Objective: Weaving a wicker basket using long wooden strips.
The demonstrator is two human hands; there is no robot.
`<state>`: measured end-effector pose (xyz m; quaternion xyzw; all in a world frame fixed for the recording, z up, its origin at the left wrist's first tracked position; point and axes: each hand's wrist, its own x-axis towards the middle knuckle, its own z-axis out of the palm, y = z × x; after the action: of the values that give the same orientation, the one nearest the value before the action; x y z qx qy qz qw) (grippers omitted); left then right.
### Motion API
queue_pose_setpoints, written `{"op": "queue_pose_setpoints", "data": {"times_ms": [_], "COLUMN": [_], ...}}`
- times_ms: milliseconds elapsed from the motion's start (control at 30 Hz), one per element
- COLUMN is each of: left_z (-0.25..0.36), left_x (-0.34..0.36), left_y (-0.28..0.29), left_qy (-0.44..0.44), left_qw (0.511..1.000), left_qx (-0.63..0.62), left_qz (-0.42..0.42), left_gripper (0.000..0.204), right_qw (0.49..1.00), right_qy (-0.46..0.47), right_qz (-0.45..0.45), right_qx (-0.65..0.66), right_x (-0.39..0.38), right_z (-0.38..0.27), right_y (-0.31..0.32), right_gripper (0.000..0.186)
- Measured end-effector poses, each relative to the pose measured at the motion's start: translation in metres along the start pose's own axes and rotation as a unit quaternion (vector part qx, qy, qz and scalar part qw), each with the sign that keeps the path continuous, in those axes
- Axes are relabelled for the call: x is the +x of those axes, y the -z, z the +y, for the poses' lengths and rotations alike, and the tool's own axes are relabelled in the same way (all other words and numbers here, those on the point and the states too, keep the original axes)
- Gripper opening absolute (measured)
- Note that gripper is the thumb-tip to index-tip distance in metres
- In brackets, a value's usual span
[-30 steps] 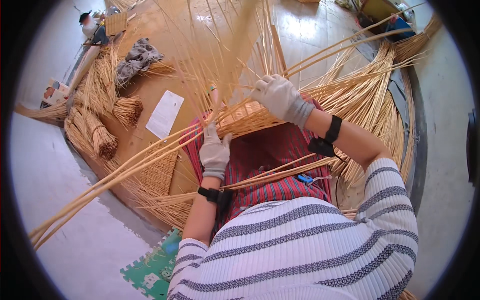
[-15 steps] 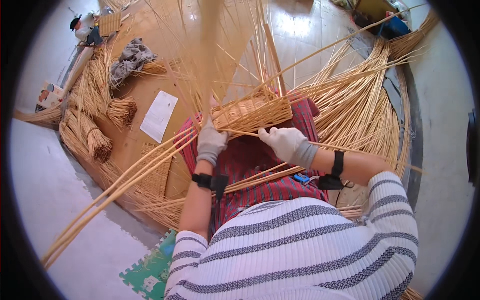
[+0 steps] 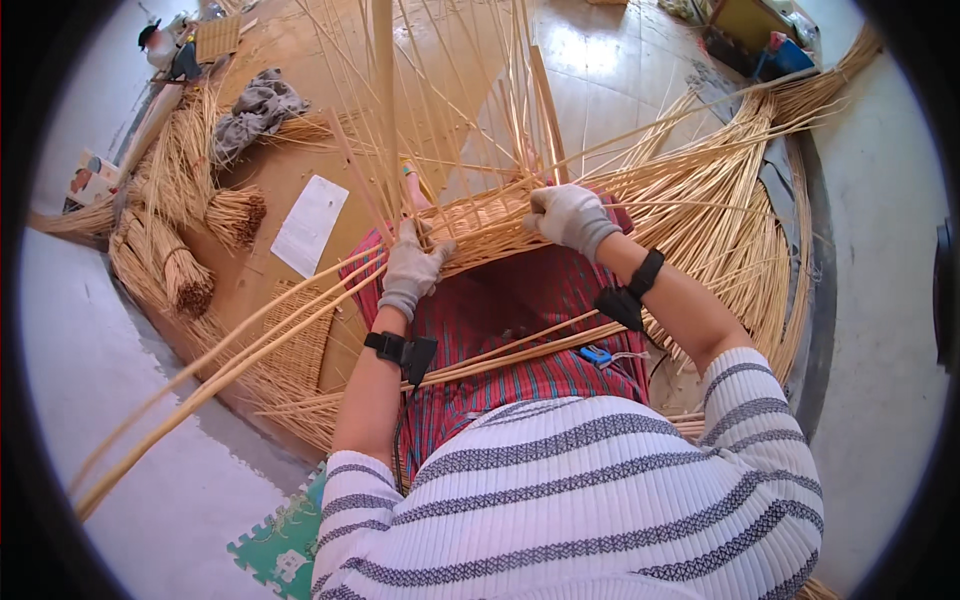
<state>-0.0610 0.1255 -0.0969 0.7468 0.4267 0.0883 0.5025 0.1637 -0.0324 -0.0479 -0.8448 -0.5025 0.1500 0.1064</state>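
A half-woven wicker basket (image 3: 485,218) rests across my lap, on red striped cloth (image 3: 480,310), with long upright stakes (image 3: 386,110) rising from it. My left hand (image 3: 412,268), in a pale work glove, grips the basket's left end, where several thick rods (image 3: 230,372) stretch out toward the lower left. At the right part of its upper edge, my gloved right hand (image 3: 572,216) is closed with fingers curled in on a thin wicker rod; the fingertips are partly hidden. Other loose rods (image 3: 680,166) fan out beyond that hand.
Wicker bundles (image 3: 165,262), a grey cloth (image 3: 258,112) and a white sheet (image 3: 310,226) lie to the left. A wide spread of loose rods (image 3: 735,235) covers the floor at right. A small blue tool (image 3: 597,355) lies on my lap. At far left sits a small figure (image 3: 165,48).
My right hand has moved up and forward from below the basket to its upper edge. The rod that ran across under my right forearm is gone from there. My left hand has shifted slightly.
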Motion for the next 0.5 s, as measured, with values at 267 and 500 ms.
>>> {"op": "queue_pose_setpoints", "data": {"times_ms": [267,500], "left_z": [-0.01,-0.004], "left_x": [0.016,0.0], "left_y": [0.002,0.0], "left_qy": [-0.073,-0.011], "left_qw": [0.989,0.994], "left_qx": [0.119,-0.104], "left_qz": [0.047,-0.04], "left_gripper": [0.044,0.06], "right_qw": [0.927,0.892], "right_qy": [0.106,0.017], "right_qz": [0.16,0.084], "right_qx": [-0.322,0.445], "right_x": [-0.075,0.027], "right_z": [-0.105,-0.008], "right_y": [-0.008,-0.029], "right_gripper": [0.01,0.034]}}
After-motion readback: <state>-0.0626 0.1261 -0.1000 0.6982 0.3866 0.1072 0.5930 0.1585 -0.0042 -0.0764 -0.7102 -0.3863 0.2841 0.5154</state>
